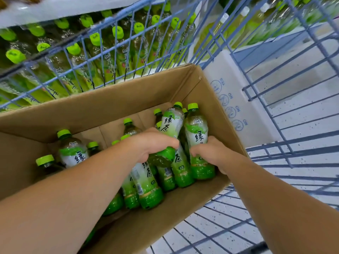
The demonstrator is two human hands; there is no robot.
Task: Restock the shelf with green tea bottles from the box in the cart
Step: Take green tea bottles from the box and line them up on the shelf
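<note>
An open cardboard box (113, 99) sits in the blue wire cart (275, 74) and holds several green tea bottles with green caps. My left hand (154, 143) is closed around one bottle (171, 123) that is tilted up out of the pile. My right hand (211, 151) grips the middle of another bottle (197, 125) by the box's right wall. More bottles lie loose at the box's left, such as one (71, 149) leaning upright. Beyond the cart, the shelf (55, 13) carries rows of the same green tea bottles (95, 43).
A white carton (236, 92) with blue printed symbols stands to the right of the box inside the cart. Paler bottles with white caps (244, 19) fill the shelf at upper right. The speckled floor (302, 99) shows through the cart's wires.
</note>
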